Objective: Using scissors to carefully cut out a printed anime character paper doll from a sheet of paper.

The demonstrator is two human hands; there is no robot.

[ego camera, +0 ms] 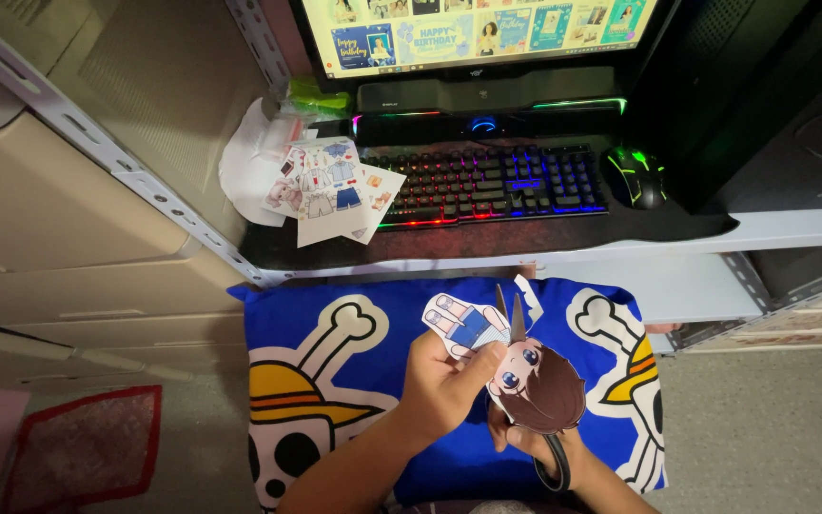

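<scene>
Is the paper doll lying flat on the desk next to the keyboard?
No, the paper doll is held up by the left hand over the blue pillow while the right hand works scissors.

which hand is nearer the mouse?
Right. The right hand, holding scissors, sits below and slightly left of the mouse; the left hand, gripping the paper doll, is farther left.

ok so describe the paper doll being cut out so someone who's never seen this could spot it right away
Start at the blue cushion with skull prints below the keyboard shelf. Over its middle the left hand holds a paper doll, and the scissors in the right hand cut at it. Unlike the uncut sheets of doll clothes by the keyboard, it has a big brown-haired head with blue eyes.
</scene>
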